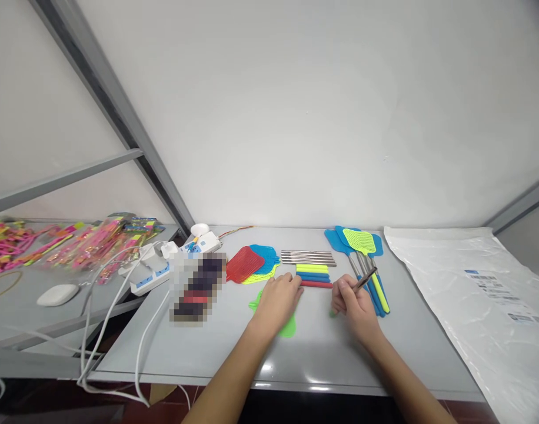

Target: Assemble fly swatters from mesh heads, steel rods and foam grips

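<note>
My left hand (279, 297) lies on a green fly-swatter head (287, 325) flat on the grey table (322, 359), fingers curled over it. My right hand (351, 300) is closed round a thin metal rod (367, 277) that points up and to the right. Just beyond my hands lie coloured handle sleeves (312, 275) in yellow, blue and red, and a row of bare metal rods (308, 257). Red, blue and yellow swatter heads (252, 264) are stacked to the left. Finished swatters (362, 253) lie to the right.
A white plastic bag (472, 288) covers the table's right side. A power strip (150, 277), white cables (106, 318) and a blurred object (195, 288) sit at the left. A side table holds pink packaged items (75, 241) and a white mouse (57, 294).
</note>
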{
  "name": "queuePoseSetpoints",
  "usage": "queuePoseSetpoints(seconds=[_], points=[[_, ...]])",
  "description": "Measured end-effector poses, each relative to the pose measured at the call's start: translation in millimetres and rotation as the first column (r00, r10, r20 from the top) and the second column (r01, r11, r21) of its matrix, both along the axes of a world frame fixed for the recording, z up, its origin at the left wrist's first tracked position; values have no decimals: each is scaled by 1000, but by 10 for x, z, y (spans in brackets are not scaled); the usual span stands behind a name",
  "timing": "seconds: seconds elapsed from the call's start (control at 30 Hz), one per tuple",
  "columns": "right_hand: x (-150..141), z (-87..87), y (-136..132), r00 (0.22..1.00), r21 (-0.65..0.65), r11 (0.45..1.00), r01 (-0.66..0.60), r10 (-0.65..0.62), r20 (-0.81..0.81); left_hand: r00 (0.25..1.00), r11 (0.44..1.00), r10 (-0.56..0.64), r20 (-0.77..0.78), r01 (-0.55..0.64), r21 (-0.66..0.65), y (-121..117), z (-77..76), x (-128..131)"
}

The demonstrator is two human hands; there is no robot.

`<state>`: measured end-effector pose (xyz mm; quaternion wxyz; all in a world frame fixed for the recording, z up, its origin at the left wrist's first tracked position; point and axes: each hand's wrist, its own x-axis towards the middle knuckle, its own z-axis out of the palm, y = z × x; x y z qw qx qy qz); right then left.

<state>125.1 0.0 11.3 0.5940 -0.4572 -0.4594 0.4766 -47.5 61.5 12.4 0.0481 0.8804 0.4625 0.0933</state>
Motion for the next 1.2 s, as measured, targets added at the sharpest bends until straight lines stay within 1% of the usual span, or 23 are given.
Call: queuePoseSetpoints(seconds=[0.13,0.27,0.33,0.37,0.43,0.5,0.57,0.6,0.67,0.73,0.8,0.87,0.9,0.97,1.03,1.07,1.13,1.2], points=[[-7,-24,14,1000,-9,1000,-28,28,4,999,999,-42,25,42,-3,-22,7,5],[-9,-66,17,999,2,1000,-24,24,39,997,999,-53,59,53,4,-30,33,-18],[-12,-96,17,998,10,1000,-17,16,65,988,999,-51,145,50,11,-37,70,-26],[-14,-112,17,997,14,1000,-18,17,80,974,999,-49,220,49,6,-47,102,-25],[-17,-144,18,994,21,999,-25,23,103,909,997,-45,414,64,-32,-91,200,-5],[-18,-171,21,993,24,999,-36,33,116,788,988,-31,615,116,-99,-168,340,50],[-16,-186,22,988,23,999,-42,38,149,646,962,-2,763,209,-174,-268,495,144],[-17,-187,21,982,23,999,-47,41,185,589,943,15,808,261,-208,-319,563,204],[-24,-176,15,959,37,998,-48,36,281,503,896,43,863,363,-256,-409,656,337],[-38,-146,2,928,56,997,-59,34,371,440,859,88,894,422,-292,-472,676,462],[-49,-102,-19,903,48,993,-107,77,423,373,849,151,915,426,-314,-506,639,546],[-39,-57,-50,874,5,983,-183,160,459,268,854,221,938,411,-319,-512,585,567],[-22,-40,-67,854,-14,977,-212,192,484,194,857,253,948,410,-313,-505,566,553],[37,-23,-104,798,-37,972,-234,214,563,16,862,304,952,422,-282,-469,561,484],[116,-34,-130,724,-51,976,-214,194,662,-171,882,321,932,413,-228,-405,600,380],[156,-48,-136,684,-59,979,-196,180,707,-250,896,317,915,396,-202,-366,629,323],[222,-88,-129,603,-75,982,-175,167,780,-366,927,299,881,330,-178,-286,684,214],[257,-128,-97,523,-86,981,-174,166,836,-436,945,296,850,265,-193,-217,715,121]])
